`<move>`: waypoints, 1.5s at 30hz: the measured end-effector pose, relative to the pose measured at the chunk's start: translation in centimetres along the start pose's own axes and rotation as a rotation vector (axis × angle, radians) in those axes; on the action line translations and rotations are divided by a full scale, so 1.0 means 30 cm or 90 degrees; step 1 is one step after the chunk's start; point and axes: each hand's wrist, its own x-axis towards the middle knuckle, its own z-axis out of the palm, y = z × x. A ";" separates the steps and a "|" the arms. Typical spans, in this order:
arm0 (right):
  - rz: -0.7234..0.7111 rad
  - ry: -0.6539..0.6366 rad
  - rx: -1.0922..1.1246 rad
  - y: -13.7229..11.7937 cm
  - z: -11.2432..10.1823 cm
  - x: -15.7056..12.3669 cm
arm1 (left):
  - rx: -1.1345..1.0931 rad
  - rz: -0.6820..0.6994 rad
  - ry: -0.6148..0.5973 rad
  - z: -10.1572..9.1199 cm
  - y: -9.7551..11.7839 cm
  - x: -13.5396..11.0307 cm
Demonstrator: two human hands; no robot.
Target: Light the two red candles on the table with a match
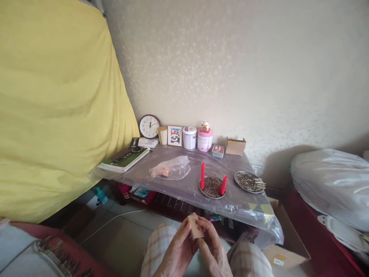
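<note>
Two bare hands sit close together at the bottom of my head view, above a pair of knees in plaid trousers (250,261), and both are closed on one small, pale tan rectangular box with red marks (195,227). I see the left hand (179,248) pinching it along its left edge, while the right hand (212,248) has fingers on its upper right and a thumb at its lower end. The box is held tilted, in front of the near edge of a purple-grey desk (184,192) covered in clear plastic. On that desk, I make out a round, dark-grained plate (211,197) bearing a taller red candle (203,176) and a shorter red candle (224,184). Just right of it, a second round metal plate (242,188) carries short, pale sticks (261,184) along its right side. Left of the candles, I find a crumpled clear plastic bag (180,171) with a peach-coloured piece (164,172); farther back stands an open brown cardboard box (235,147).
</note>
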 end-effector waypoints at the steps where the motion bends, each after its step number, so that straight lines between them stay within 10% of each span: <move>1: 0.002 -0.001 0.002 -0.009 -0.002 0.002 | 0.003 0.003 -0.002 0.003 0.002 -0.002; 16: -0.016 0.080 -0.062 -0.054 0.034 -0.009 | 0.004 0.002 -0.044 0.028 -0.001 -0.008; 23: 0.107 -0.114 0.118 -0.132 -0.050 0.035 | 0.009 -0.005 -0.024 -0.001 0.035 -0.027; 45: 0.192 -0.006 0.095 -0.140 -0.066 0.088 | 0.053 -0.152 -0.052 -0.046 -0.003 -0.079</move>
